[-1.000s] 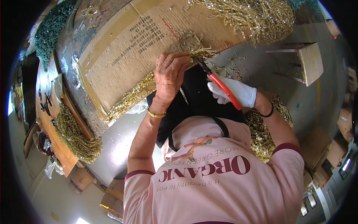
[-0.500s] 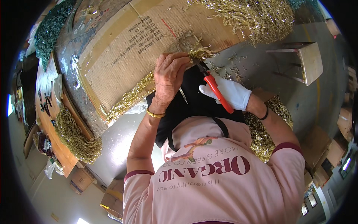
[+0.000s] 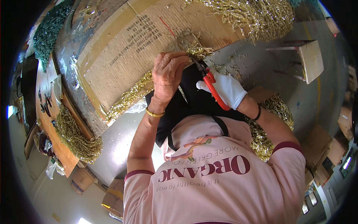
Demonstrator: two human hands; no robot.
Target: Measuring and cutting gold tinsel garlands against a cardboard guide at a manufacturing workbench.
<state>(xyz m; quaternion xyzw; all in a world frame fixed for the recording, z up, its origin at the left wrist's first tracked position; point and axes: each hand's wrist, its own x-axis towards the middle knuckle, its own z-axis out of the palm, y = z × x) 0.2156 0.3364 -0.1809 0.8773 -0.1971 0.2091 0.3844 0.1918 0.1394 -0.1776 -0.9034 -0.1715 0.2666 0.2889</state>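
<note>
My bare left hand (image 3: 167,74), with a gold bangle at the wrist, is closed in a pinch over the edge of the cardboard. It grips a glittery gold garland (image 3: 136,90) that trails away to the left; its short end (image 3: 199,51) sticks out past my fingertips. My right hand (image 3: 228,90), in a white glove, holds red-handled pliers (image 3: 213,92). Their dark jaws reach up to the garland beside my left fingertips. Whether the jaws touch it I cannot tell.
A flattened cardboard sheet (image 3: 112,56) covers the worktable. Gold glitter bundles (image 3: 257,18) lie at its far right, and another gold bundle (image 3: 76,136) hangs at left. Green strands (image 3: 52,33) sit far left. A stool (image 3: 312,61) stands at right; gold scraps (image 3: 233,67) litter the floor.
My right hand and the pliers have shifted slightly to the left. My left hand keeps nearly the same place and grip.
</note>
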